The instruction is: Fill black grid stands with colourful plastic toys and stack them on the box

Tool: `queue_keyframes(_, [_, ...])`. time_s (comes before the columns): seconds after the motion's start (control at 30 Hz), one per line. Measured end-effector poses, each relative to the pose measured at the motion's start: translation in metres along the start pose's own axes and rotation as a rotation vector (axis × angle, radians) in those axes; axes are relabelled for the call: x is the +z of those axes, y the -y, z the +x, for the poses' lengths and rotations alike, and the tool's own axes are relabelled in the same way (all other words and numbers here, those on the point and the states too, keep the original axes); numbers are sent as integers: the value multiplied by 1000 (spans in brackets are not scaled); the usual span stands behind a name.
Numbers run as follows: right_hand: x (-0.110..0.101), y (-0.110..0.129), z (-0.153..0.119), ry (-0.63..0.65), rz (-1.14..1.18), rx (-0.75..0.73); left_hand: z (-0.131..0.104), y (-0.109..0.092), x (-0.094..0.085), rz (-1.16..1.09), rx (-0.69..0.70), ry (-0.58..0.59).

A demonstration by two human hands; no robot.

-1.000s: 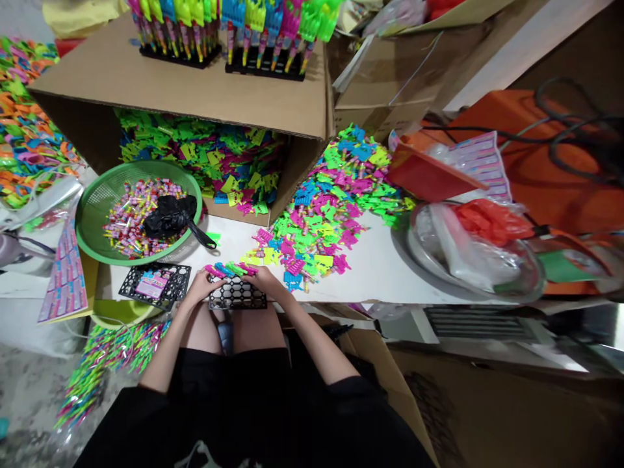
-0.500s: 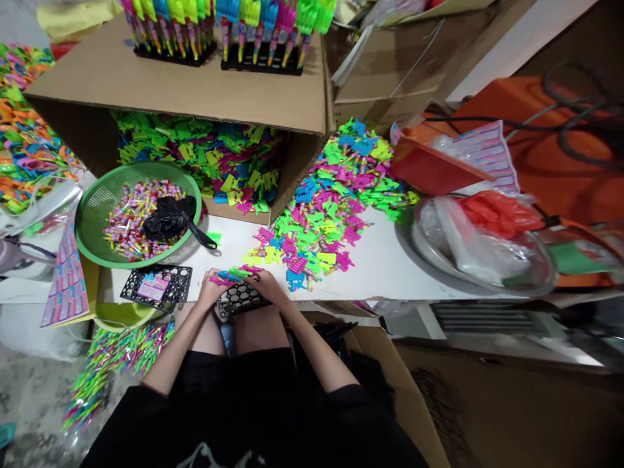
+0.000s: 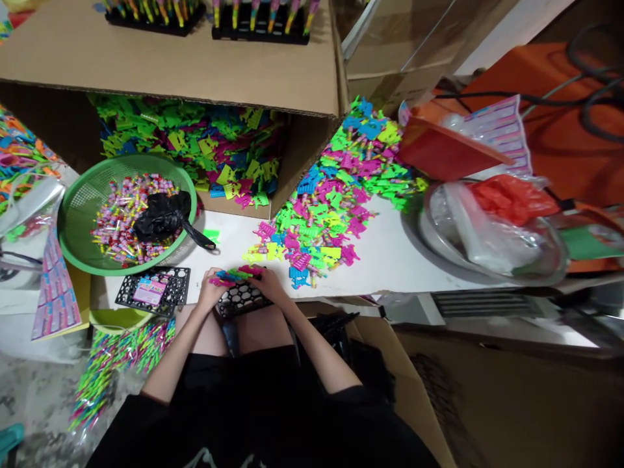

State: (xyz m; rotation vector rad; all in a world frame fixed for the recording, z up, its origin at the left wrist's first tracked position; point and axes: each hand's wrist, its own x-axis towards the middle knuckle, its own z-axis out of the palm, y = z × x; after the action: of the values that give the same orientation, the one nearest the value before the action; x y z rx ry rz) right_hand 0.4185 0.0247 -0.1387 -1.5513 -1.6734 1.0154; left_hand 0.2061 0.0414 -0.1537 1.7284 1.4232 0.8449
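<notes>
We hold a black lattice rack (image 3: 244, 299) above our lap at the front edge of a white table (image 3: 385, 257), a row of pink, blue and green plastic pieces (image 3: 236, 275) along its far side. Our left hand (image 3: 210, 290) is curled closed around one end and our right hand (image 3: 268, 286) around the other, though the fingertips are partly hidden and we cannot tell exactly how each one rests. Just beyond the rack, a heap of bright plastic pieces (image 3: 316, 224) spreads over the tabletop. To our left lies a second black lattice tray (image 3: 170, 296) with a pink and blue card (image 3: 150, 290) on it, and behind that a green basket (image 3: 73, 227) holds small wrapped candy tubes (image 3: 117, 224) and a black plastic bag (image 3: 163, 218). Farther back, a cardboard box (image 3: 170, 65) lies open toward us, filled with more colorful pieces (image 3: 195, 140), while two black stands (image 3: 260, 31) of upright candy tubes top it. To our right, a round metal basin (image 3: 429, 227) holds clear and red plastic bags (image 3: 509, 198), near an orange surface (image 3: 550, 153) crossed by dark cables (image 3: 599, 97).
</notes>
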Motion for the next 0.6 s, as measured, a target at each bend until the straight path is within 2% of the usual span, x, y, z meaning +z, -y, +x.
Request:
queue_keyframes(0.27, [-2, 0, -1, 2, -6, 22, 2, 1, -1, 1, -16, 34])
queue_keyframes(0.6, [0, 5, 0, -22, -41, 70, 1, 0, -1, -21, -1, 12])
